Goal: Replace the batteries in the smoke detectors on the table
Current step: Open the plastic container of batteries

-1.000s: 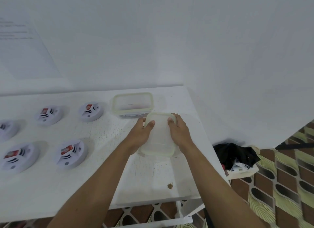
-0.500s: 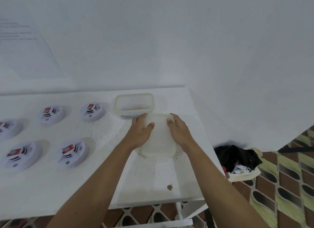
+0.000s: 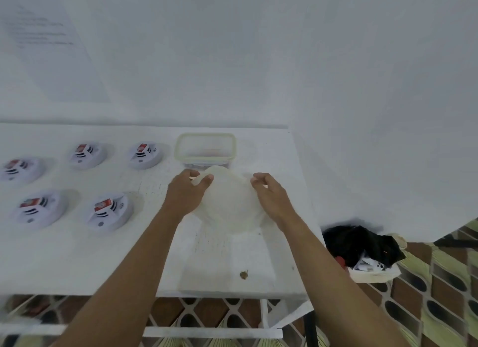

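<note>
Milky plastic, badly blurred, sits between the person's two hands. It reads as a lid (image 3: 227, 204), low over the right end of the table. The left hand (image 3: 187, 194) pinches its far left corner, thumb on top and fingers curled behind. The right hand (image 3: 270, 195) curls its fingers at the opposite edge, but the blur hides whether they actually clasp it.

The likeliest slip is the lid pivoting on that one sure pinch and knocking the open tub (image 3: 206, 135) just behind it. Dark shapes lie in the tub's bottom, too dim to name. A loose sweep leftward could also clip the nearest of the smoke detectors (image 3: 108, 212). Five of them lie to the left, well apart from the hands, each with a red-labelled battery (image 3: 102, 206) exposed. Whether those are old or fresh cannot be judged.

The white table (image 3: 77, 264) is scuffed, with a brown speck (image 3: 243, 274) near its front edge. White walls meet behind it, and a sheet of paper (image 3: 46, 49) hangs at the left, its text unreadable. Brown-and-green patterned floor tiles (image 3: 439, 282) show below, with a black bundle (image 3: 359, 243) lying off the table's right side.
</note>
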### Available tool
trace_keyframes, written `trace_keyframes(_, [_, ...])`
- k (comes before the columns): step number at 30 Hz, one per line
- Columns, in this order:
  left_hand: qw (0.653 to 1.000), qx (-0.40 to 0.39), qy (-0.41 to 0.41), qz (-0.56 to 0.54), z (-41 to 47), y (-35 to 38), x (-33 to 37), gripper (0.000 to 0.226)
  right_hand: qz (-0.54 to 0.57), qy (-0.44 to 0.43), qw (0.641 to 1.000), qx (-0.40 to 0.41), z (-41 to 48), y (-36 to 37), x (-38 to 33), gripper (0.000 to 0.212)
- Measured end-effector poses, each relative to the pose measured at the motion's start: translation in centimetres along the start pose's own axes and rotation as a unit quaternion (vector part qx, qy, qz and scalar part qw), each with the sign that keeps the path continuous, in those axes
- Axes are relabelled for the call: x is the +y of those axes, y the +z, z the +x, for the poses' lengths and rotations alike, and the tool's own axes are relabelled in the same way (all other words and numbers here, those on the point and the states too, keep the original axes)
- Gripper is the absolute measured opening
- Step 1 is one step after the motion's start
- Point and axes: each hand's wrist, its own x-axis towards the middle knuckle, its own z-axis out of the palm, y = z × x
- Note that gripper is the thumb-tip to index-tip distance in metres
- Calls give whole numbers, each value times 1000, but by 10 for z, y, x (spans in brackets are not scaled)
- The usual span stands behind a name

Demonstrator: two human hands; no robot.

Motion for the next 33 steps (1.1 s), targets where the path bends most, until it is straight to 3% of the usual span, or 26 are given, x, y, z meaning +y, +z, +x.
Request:
trace_keyframes(6, [987, 27, -98, -124, -12, 0, -20, 56, -3, 10, 1000, 4, -18, 17, 16, 57])
trace_keyframes(14, [983, 51, -110, -140, -8, -19, -29, 41, 12, -2, 993, 122, -13, 41, 4, 37])
trace_keyframes(22, [988, 83, -81, -103, 6, -39, -32, 49, 41, 34, 987, 152, 3, 62, -19, 45])
trace_keyframes(26, [990, 74, -74, -91, 12, -50, -33, 31, 23, 34, 987, 155, 1, 63, -28, 41])
trace_keyframes(28, [991, 76, -47, -95, 9, -58, -32, 19, 7, 16, 987, 160, -5, 60, -33, 33])
trace_keyframes(33, [986, 90, 75, -116, -15, -80, -34, 18, -19, -86, 971, 224, -40, 50, -42, 22])
